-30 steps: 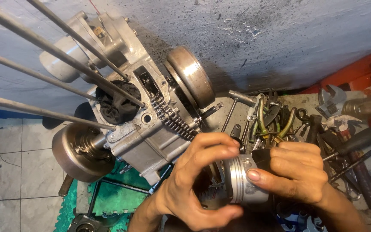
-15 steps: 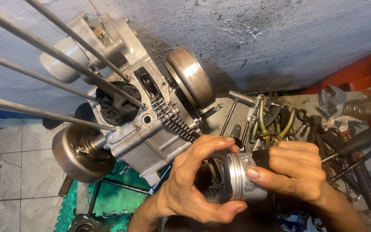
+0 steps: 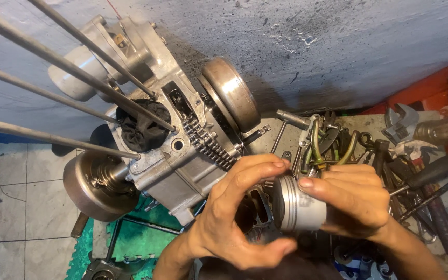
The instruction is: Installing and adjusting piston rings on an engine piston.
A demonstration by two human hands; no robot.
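Observation:
My right hand (image 3: 356, 199) grips a grey metal piston (image 3: 295, 205), crown pointing left, with grooves round its top. My left hand (image 3: 237, 215) curls round the piston's crown end, fingertips over its top edge and thumb beneath. Whether a ring sits between those fingers I cannot tell. Up and to the left stands a motorcycle engine crankcase (image 3: 175, 161) with long studs (image 3: 73, 72) sticking out toward me, a black rag (image 3: 141, 127) stuffed in its bore and a cam chain (image 3: 208, 142) hanging out.
A round flywheel (image 3: 232, 93) and a clutch drum (image 3: 92, 184) flank the crankcase. A heap of wrenches, pliers and screwdrivers (image 3: 416, 150) lies at the right. A grey concrete wall (image 3: 338, 46) is behind. Tiled floor and a green mat (image 3: 130, 238) show below left.
Both hands with the piston have shifted slightly; my left fingers have moved further over the piston's crown edge. The engine has not moved.

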